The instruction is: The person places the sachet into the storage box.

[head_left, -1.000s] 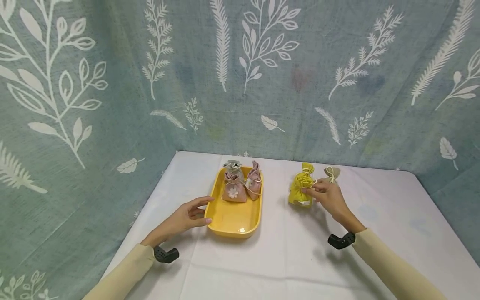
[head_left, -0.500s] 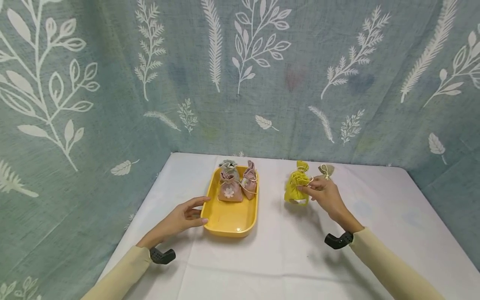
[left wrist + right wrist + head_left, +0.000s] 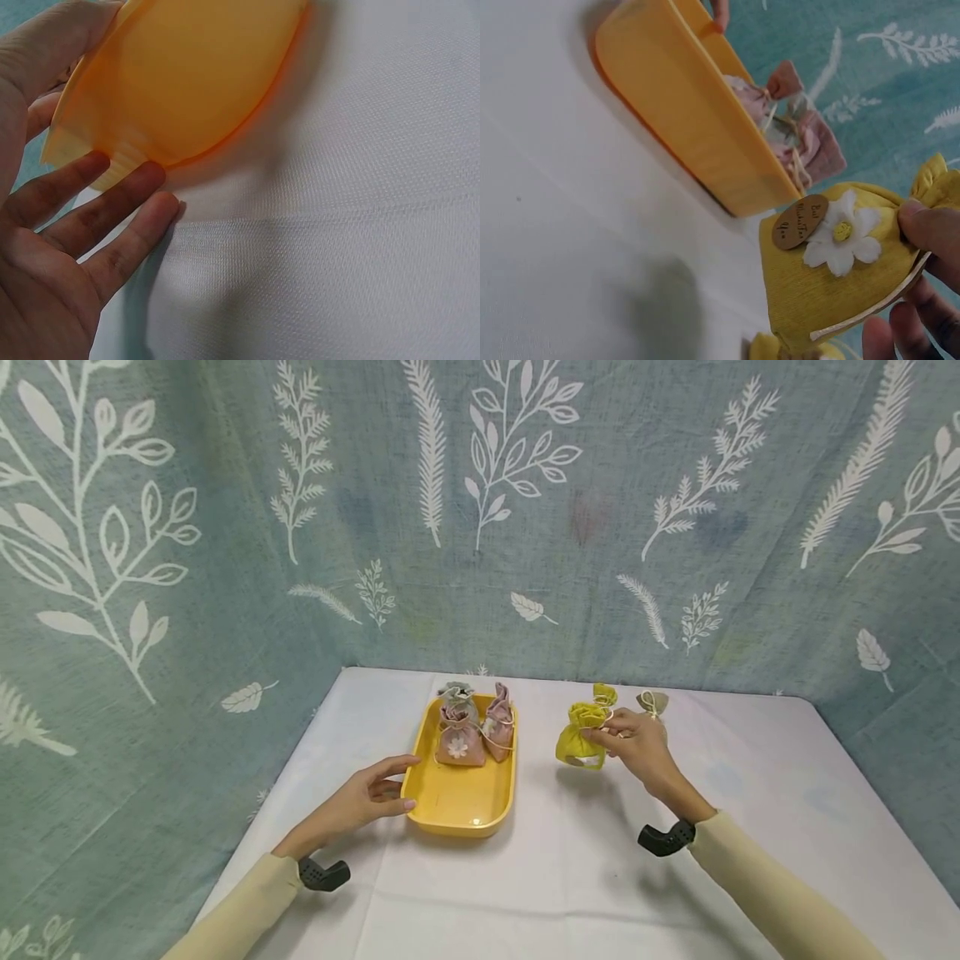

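Yellow pouch (image 3: 579, 745) aloft, right of tray (image 3: 465, 797) | left hand (image 3: 372, 789): fingers loosely spread against tray's left side, likely steadying it | three tied pouches (image 3: 461, 758): clustered far end, perhaps propping each other | right hand (image 3: 637, 747): thumb and fingertips pinch gathered neck, apparently so the body hangs free

head view: cannot see most of rear yellow pouch (image 3: 604, 695) at eleven o'clock from right hand (image 3: 640, 747), or beige pouch (image 3: 655, 701) at one. left wrist view: lose tray (image 3: 202, 82) past twelve o'clock edge.
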Tool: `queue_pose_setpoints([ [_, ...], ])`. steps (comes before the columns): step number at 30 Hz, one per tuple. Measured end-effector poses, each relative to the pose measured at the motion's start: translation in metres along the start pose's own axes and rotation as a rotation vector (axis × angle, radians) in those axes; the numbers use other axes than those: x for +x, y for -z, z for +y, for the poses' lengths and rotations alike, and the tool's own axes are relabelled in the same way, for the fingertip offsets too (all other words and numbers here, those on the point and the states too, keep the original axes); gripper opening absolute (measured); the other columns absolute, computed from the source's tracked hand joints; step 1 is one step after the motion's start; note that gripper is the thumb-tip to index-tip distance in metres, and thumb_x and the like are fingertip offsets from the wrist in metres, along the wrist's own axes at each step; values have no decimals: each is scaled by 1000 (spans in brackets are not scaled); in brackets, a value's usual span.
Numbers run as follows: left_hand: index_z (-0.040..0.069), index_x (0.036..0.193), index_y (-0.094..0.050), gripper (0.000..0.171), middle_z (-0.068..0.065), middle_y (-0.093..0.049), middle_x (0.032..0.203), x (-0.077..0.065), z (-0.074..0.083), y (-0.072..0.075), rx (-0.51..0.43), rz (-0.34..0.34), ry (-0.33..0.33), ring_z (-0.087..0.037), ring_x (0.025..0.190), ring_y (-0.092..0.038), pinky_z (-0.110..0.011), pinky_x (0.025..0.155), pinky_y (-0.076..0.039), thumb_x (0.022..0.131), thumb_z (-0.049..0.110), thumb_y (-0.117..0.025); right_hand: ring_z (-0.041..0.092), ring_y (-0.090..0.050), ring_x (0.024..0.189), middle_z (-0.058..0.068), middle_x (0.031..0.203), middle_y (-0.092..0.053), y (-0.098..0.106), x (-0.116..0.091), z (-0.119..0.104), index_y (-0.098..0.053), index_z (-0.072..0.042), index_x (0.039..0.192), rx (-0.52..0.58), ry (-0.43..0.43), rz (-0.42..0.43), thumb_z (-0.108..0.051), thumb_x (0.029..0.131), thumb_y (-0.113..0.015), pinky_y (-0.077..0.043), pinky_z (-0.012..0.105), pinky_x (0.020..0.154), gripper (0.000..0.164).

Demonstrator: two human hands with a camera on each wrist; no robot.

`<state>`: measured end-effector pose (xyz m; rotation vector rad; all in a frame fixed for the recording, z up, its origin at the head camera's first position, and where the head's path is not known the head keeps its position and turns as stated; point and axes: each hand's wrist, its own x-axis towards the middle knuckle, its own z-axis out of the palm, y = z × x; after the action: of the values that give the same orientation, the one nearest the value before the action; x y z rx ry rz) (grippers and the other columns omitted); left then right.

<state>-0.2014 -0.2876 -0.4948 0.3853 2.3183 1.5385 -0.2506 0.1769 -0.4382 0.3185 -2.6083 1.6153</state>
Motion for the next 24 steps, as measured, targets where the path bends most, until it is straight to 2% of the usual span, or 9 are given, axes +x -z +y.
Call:
queue_pose_setpoints([
  [4, 23, 155, -45, 76, -13, -47, 153, -1, 0, -1, 1, 6, 6, -32, 129, -58, -43, 106, -51, 90, 30, -83, 31, -54, 85, 9, 90, -60, -6, 1, -6, -76, -7, 76, 0, 24, -23, -28, 90, -82, -45, 30, 60, 26],
  [7, 24, 155, -45, 75, -12, -47, 153, -2, 1, -1, 8, 11, 11, -32, 130, -57, -44, 107, -50, 90, 29, -82, 36, -55, 84, 9, 91, -61, -11, 1, -10, -74, -7, 74, 18, 39, -31, -28, 90, -82, -45, 31, 60, 27],
  [15, 28, 154, -45, 76, -13, -47, 154, -8, 1, -3, 17, 37, 42, -32, 128, -58, -44, 107, -51, 89, 32, -84, 24, -57, 91, 6, 92, -62, -26, -1, -18, -77, -11, 76, 31, 46, -81, -33, 89, -83, -56, 41, 69, 27],
  [24, 27, 154, -45, 75, -12, -47, 154, -3, 1, -3, 13, 28, 16, -31, 128, -59, -44, 107, -51, 90, 30, -83, 25, -57, 85, 6, 86, -58, -34, 4, -33, -66, -5, 67, 12, 100, -78, -36, 88, -84, -53, 34, 62, 41],
])
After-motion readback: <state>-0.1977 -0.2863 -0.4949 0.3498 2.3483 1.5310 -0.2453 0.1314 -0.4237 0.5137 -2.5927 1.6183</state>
